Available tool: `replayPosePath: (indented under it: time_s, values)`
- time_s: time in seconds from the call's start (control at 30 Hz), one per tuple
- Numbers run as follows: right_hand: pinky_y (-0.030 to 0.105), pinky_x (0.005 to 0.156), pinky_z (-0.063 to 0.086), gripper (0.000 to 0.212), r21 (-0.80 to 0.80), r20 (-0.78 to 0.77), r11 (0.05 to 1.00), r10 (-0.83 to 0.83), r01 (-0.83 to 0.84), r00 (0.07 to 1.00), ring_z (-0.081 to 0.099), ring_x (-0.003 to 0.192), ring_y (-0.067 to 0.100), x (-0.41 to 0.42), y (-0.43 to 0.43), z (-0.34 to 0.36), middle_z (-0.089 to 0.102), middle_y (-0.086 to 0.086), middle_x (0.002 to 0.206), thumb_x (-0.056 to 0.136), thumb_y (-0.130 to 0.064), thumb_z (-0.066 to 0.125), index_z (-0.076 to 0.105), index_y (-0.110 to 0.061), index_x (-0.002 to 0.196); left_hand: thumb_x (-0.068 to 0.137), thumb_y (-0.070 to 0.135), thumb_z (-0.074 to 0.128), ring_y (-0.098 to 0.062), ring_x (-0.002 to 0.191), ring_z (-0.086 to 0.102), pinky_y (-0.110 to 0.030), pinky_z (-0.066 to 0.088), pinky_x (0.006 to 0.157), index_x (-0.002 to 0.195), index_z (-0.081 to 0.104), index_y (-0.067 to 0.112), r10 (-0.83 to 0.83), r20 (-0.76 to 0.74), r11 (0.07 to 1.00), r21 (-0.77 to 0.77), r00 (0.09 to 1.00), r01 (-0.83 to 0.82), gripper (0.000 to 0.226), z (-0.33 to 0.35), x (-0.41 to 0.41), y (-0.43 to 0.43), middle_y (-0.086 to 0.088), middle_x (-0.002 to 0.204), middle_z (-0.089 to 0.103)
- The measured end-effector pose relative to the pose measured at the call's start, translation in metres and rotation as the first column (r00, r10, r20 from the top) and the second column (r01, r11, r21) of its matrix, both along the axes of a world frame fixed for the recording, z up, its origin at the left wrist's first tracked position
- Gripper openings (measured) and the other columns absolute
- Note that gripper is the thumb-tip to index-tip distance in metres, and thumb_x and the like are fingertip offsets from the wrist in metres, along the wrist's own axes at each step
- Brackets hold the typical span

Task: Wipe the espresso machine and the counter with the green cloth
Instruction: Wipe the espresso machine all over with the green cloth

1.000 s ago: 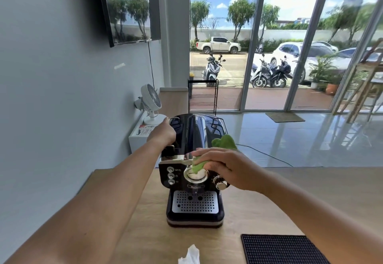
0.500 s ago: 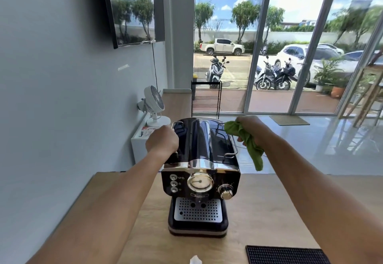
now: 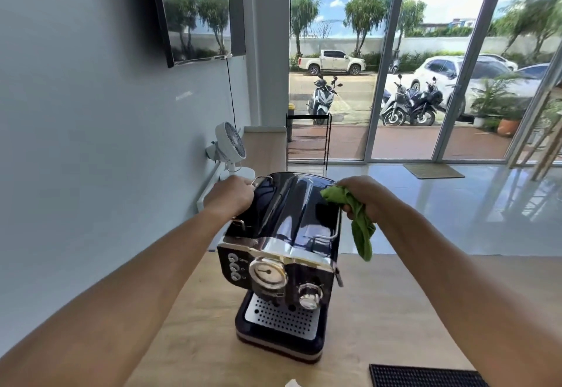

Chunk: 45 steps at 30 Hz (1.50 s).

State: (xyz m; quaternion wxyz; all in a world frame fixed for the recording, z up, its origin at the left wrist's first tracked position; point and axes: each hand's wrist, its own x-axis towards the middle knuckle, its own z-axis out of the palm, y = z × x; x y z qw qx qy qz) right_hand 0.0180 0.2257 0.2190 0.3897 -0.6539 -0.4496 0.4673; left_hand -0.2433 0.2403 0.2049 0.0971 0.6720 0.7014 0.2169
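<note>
My left grip [image 3: 231, 196] clamps the machine [image 3: 289, 219] at its top-left edge; my right grip [image 3: 366, 193] clutches the cloth [image 3: 362, 234] against the right edge.

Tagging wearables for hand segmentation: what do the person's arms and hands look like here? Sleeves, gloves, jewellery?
Both forearms are bare as far as the frame shows, with no sleeve in view. The left hand and the right hand wear no gloves. Neither wrist has a watch, bracelet or band. No rings or markings show, though most fingers are hidden.
</note>
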Motion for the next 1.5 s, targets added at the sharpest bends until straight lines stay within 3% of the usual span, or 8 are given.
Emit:
replayPosePath:
  time_s: [0.33,0.5,0.83,0.97,1.07,1.23,1.33,1.5]
  values:
    - [0.020,0.034,0.040,0.033,-0.036,-0.335,0.957,0.261,-0.289,0.905,0.045,0.032,0.012,-0.030,-0.076,-0.011,0.064,0.025,0.099,0.103,-0.017,0.034,0.059,0.003,0.112,0.092,0.042,0.058,-0.012,0.094,0.056,-0.026,0.043,0.083,0.097,0.073,0.039,-0.080,-0.029,0.993,-0.087,0.996,0.078,0.016,0.020,-0.004,0.021,0.020,0.107,0.063]
    - [0.019,0.034,0.039,0.029,-0.045,-0.391,0.962,0.230,-0.268,0.891,0.046,0.029,0.015,-0.048,-0.109,-0.016,0.051,0.009,0.044,0.105,-0.020,0.035,0.053,-0.004,0.088,0.091,0.040,0.062,-0.009,0.090,0.052,-0.024,0.037,0.079,0.096,0.074,0.033,-0.132,0.002,0.984,-0.119,0.991,0.131,0.015,0.025,0.016,0.025,0.012,0.098,0.061]
    - [0.026,0.038,0.043,0.036,0.092,-0.426,0.941,0.332,-0.324,0.842,0.053,0.039,0.019,-0.071,-0.132,-0.025,0.067,0.022,0.076,0.106,-0.021,0.034,0.054,0.009,0.110,0.095,0.047,0.051,-0.016,0.124,0.048,-0.042,0.020,0.101,0.101,0.071,0.038,-0.109,-0.060,0.992,-0.070,0.992,0.104,0.023,0.023,0.038,0.016,0.017,0.122,0.064]
    - [0.027,0.043,0.050,0.060,0.061,-0.440,0.909,0.395,-0.412,0.806,0.056,0.046,0.020,-0.050,-0.133,-0.023,0.065,0.022,0.079,0.090,-0.056,0.056,0.063,0.001,0.109,0.093,0.046,0.052,-0.023,0.127,0.046,-0.043,0.023,0.104,0.110,0.067,0.042,-0.075,-0.114,0.996,-0.045,0.991,0.071,0.022,0.022,0.046,0.006,0.007,0.131,0.059]
    - [0.027,0.052,0.052,0.054,0.144,-0.471,0.865,0.487,-0.480,0.736,0.058,0.058,0.018,-0.025,-0.142,-0.022,0.061,0.012,0.076,0.081,-0.042,0.074,0.063,0.004,0.107,0.087,0.051,0.056,-0.030,0.132,0.038,-0.047,0.024,0.107,0.119,0.059,0.045,-0.047,-0.175,0.998,-0.051,0.984,0.038,0.033,0.019,0.052,-0.004,-0.008,0.143,0.043]
    - [0.034,0.066,0.060,0.032,0.174,-0.718,0.960,0.277,-0.220,0.638,0.065,0.072,0.025,0.022,-0.143,-0.032,0.061,0.019,0.083,0.074,0.001,0.068,0.059,0.008,0.104,0.089,0.055,0.052,-0.032,0.138,0.029,-0.053,0.022,0.111,0.137,0.046,0.038,-0.083,-0.221,0.996,-0.039,0.972,0.076,0.051,0.016,0.067,-0.026,-0.013,0.148,0.033]
    - [0.046,0.084,0.058,0.028,0.148,-0.790,0.987,0.154,-0.059,0.594,0.067,0.088,0.035,0.041,-0.137,-0.040,0.064,0.026,0.090,0.080,-0.003,0.069,0.060,0.009,0.104,0.088,0.056,0.052,-0.030,0.136,0.032,-0.053,0.025,0.110,0.137,0.046,0.038,-0.096,-0.214,0.995,-0.017,0.972,0.095,0.052,0.014,0.079,-0.033,-0.010,0.146,0.038]
    - [0.035,0.067,0.057,0.031,0.153,-0.708,0.984,0.042,0.094,0.704,0.069,0.091,0.033,0.055,-0.122,-0.052,0.070,0.021,0.101,0.088,-0.017,0.064,0.066,0.000,0.113,0.087,0.058,0.051,-0.028,0.136,0.034,-0.050,0.026,0.109,0.136,0.047,0.037,-0.141,-0.202,0.990,-0.027,0.969,0.139,0.053,0.014,0.099,-0.036,-0.007,0.146,0.039]
